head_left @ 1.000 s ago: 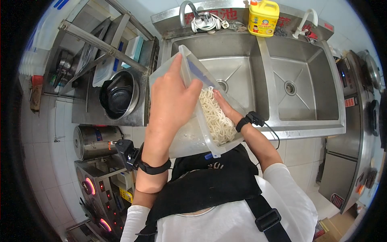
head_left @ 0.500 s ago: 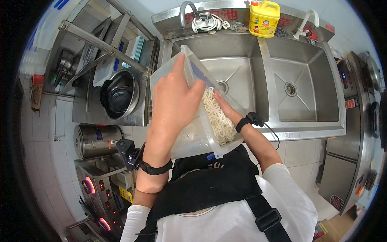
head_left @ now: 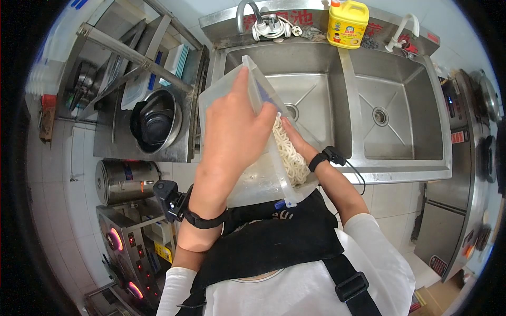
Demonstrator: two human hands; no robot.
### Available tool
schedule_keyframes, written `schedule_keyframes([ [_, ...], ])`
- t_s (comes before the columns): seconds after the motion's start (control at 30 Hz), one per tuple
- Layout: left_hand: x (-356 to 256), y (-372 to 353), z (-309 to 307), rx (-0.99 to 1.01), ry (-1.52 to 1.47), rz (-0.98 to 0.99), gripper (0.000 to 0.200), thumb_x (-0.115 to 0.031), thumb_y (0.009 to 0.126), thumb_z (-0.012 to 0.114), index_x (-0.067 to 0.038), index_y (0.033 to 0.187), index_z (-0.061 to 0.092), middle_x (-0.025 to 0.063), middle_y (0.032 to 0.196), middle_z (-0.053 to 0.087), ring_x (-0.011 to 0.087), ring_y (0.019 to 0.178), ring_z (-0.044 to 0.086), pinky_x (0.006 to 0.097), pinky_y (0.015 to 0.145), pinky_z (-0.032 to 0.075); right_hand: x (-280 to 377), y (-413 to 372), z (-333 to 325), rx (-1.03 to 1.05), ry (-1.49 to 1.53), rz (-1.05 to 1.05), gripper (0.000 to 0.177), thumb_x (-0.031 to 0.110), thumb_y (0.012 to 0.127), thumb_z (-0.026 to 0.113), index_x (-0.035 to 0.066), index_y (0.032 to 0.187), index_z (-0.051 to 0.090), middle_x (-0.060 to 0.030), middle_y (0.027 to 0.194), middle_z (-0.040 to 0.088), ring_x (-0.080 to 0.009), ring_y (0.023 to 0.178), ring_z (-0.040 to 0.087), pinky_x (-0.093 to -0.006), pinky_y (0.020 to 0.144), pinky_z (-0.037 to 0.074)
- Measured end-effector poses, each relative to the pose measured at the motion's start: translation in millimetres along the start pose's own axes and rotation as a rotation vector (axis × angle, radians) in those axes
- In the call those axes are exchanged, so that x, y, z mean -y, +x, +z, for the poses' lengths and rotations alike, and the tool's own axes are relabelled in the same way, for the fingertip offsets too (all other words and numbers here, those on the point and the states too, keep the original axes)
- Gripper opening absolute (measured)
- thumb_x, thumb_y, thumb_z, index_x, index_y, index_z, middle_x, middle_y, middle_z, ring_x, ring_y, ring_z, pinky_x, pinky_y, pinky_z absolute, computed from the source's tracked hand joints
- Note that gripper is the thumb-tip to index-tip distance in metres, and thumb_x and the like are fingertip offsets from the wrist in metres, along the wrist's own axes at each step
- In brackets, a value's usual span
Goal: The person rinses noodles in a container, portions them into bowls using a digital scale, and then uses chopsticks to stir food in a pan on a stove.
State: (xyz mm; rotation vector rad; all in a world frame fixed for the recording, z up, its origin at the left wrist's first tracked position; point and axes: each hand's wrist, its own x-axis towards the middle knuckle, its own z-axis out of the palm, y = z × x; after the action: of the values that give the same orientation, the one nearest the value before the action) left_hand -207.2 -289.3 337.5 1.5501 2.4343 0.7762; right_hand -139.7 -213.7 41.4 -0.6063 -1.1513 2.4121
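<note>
A translucent plastic container (head_left: 247, 184) is tilted in front of the left basin's near edge. White noodles (head_left: 289, 155) lie inside it, toward its right side. My left hand (head_left: 232, 124) grips the container's upper rim, with the index finger stretched along the rim and the thumb over the edge. My right hand (head_left: 298, 138) is at the container's far right side, against the noodles; most of its fingers are hidden behind the noodles and the wall, so its grip cannot be made out.
A double steel sink (head_left: 345, 105) lies ahead, with a yellow jug (head_left: 347, 25) and taps behind it. On the left are a steel table with a black bowl (head_left: 156, 126), a steel pot (head_left: 126, 182) and glowing burners (head_left: 115, 238). A steel cabinet (head_left: 448, 216) stands right.
The container's rim has shifted slightly right and tilted more, together with my left hand. Less of the noodles shows. My right hand has barely moved.
</note>
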Motion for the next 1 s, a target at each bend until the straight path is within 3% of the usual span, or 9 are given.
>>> schedule_keyframes([
  [0.1,-3,0,-1,0.018,0.009,-0.019,0.054,-0.019,0.066,0.054,0.002,0.114,0.044,0.0136,0.059,0.049,0.0224,0.054,0.050,0.0324,0.055,0.041,1,-1,0,-0.022,-0.080,-0.035,0.057,0.038,0.090,0.027,-0.002,0.129,0.017,-0.0111,0.130,0.026,-0.0165,0.120,0.026,-0.0272,0.100,0.020],
  [0.17,-5,0,-1,0.023,-0.006,0.042,0.055,-0.015,0.066,0.051,0.014,0.111,0.039,0.0249,0.061,0.055,0.0381,0.064,0.057,0.0415,0.063,0.045,2,-2,1,-0.007,-0.024,-0.039,0.055,0.038,0.090,0.027,-0.001,0.129,0.018,-0.0104,0.129,0.028,-0.0162,0.120,0.027,-0.0271,0.100,0.021],
  [0.2,-6,0,-1,0.022,-0.006,0.041,0.055,-0.015,0.066,0.051,0.014,0.111,0.039,0.0249,0.061,0.055,0.0381,0.064,0.057,0.0415,0.063,0.045,-4,1,-4,-0.006,-0.024,-0.038,0.055,0.038,0.090,0.027,-0.001,0.129,0.018,-0.0104,0.129,0.028,-0.0162,0.120,0.027,-0.0271,0.100,0.021],
  [0.27,-7,0,-1,0.050,0.002,0.020,0.055,-0.015,0.067,0.051,0.014,0.111,0.039,0.0246,0.061,0.055,0.0382,0.064,0.057,0.0416,0.063,0.045,-17,9,-13,0.022,0.019,-0.097,0.052,0.039,0.089,0.033,0.003,0.125,0.027,-0.0079,0.121,0.037,-0.0155,0.110,0.038,-0.0272,0.093,0.032],
  [0.4,-10,-1,0,0.044,-0.001,0.017,0.054,-0.015,0.067,0.051,0.014,0.111,0.039,0.0242,0.060,0.055,0.0382,0.063,0.057,0.0416,0.063,0.045,-24,11,-16,0.005,0.112,-0.059,0.053,0.040,0.089,0.033,0.003,0.126,0.026,-0.0080,0.124,0.035,-0.0152,0.111,0.036,-0.0269,0.093,0.031],
  [0.67,-6,-4,-3,0.031,-0.009,0.011,0.054,-0.015,0.067,0.052,0.015,0.111,0.039,0.0234,0.057,0.054,0.0362,0.060,0.057,0.0406,0.061,0.045,24,-13,15,0.040,0.055,0.037,0.046,0.034,0.091,0.025,0.005,0.126,0.026,-0.0075,0.124,0.035,-0.0141,0.113,0.036,-0.0267,0.095,0.029],
  [0.8,4,-10,-11,0.022,-0.061,-0.029,0.056,-0.015,0.067,0.052,0.013,0.113,0.039,0.0214,0.057,0.054,0.0348,0.059,0.057,0.0394,0.060,0.045,-11,11,-4,0.014,-0.041,-0.025,0.042,0.033,0.091,0.025,0.005,0.122,0.032,-0.0066,0.120,0.040,-0.0130,0.112,0.038,-0.0268,0.095,0.030],
  [0.87,16,-14,-19,0.031,-0.070,-0.071,0.058,-0.016,0.066,0.053,0.008,0.116,0.038,0.0173,0.055,0.052,0.0316,0.055,0.056,0.0373,0.057,0.044,-20,19,-6,0.059,0.031,-0.100,0.040,0.029,0.091,0.030,-0.001,0.114,0.040,-0.0081,0.113,0.046,-0.0139,0.101,0.046,-0.0261,0.086,0.038],
  [1.0,76,-30,-26,-0.055,-0.188,-0.120,0.061,-0.015,0.065,0.055,0.004,0.120,0.037,0.0096,0.052,0.049,0.0213,0.048,0.050,0.0311,0.050,0.041,-25,26,-2,0.054,-0.050,-0.048,0.040,0.029,0.090,0.032,-0.002,0.114,0.040,-0.0083,0.112,0.046,-0.0151,0.100,0.046,-0.0269,0.086,0.037],
])
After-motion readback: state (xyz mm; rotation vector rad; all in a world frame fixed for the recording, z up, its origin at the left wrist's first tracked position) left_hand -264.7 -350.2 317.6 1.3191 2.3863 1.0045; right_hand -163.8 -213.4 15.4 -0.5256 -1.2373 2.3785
